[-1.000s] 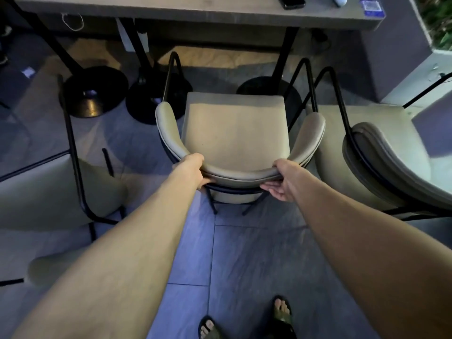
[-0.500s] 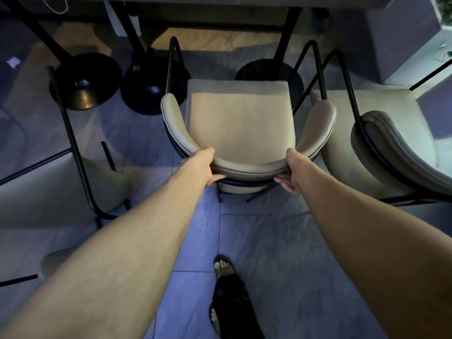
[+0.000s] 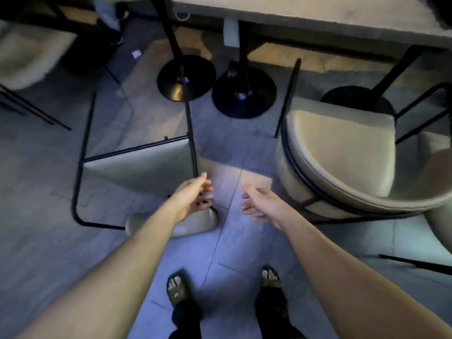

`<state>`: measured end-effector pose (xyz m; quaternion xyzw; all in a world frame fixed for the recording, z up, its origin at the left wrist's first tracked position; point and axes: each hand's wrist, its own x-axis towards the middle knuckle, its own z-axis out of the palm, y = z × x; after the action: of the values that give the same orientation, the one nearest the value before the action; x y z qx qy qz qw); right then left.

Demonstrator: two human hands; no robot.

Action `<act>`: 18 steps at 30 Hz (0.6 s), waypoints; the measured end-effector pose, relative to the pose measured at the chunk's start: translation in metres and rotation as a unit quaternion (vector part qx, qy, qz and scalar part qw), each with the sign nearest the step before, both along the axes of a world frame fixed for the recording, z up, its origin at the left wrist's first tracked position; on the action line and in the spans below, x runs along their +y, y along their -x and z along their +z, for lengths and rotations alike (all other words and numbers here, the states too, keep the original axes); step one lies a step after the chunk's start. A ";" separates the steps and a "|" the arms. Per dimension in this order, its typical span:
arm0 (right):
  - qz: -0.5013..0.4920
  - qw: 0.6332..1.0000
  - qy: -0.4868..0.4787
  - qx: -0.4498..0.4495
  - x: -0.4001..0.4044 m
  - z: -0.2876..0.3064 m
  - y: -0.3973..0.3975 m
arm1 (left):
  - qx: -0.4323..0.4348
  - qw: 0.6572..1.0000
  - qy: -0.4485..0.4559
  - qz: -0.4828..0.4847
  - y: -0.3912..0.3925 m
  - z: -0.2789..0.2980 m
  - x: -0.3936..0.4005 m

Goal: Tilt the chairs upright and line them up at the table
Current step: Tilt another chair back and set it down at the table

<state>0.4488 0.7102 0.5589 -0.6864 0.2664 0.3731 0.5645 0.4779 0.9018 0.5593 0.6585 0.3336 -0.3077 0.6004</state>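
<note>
A beige chair with a black metal frame (image 3: 146,167) lies tipped over on the floor at left centre, its legs pointing up and away. My left hand (image 3: 193,196) hovers open just above its armrest, fingers spread, holding nothing. My right hand (image 3: 259,204) is open too, over bare floor between the two chairs. An upright beige chair (image 3: 342,152) stands at the right, facing the table (image 3: 318,11). The view is motion-blurred.
Two round black table bases (image 3: 186,79) (image 3: 244,94) stand on the grey tile floor under the table edge. Another beige chair (image 3: 27,57) is at the far left. A further chair part (image 3: 437,216) shows at the right edge. My sandalled feet (image 3: 178,289) are below.
Both hands have let go of the upright chair's backrest. The view has swung left, so that chair now sits at the right and the tipped chair is in front of my hands.
</note>
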 end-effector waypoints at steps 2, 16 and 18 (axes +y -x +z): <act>0.035 0.999 -0.014 0.003 0.054 -0.009 -0.005 | 0.001 0.999 -0.015 0.030 0.005 -0.012 0.057; -0.032 0.994 0.025 0.100 0.299 -0.279 -0.006 | 0.093 0.991 0.001 0.096 0.044 -0.286 0.315; -0.035 0.993 0.027 0.114 0.313 -0.321 -0.007 | 0.107 0.988 0.004 0.108 0.048 -0.326 0.326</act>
<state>0.4553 1.0237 0.2381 -0.6447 0.3627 0.4214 0.5246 0.4298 1.2282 0.2335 0.5793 0.4641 -0.3111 0.5935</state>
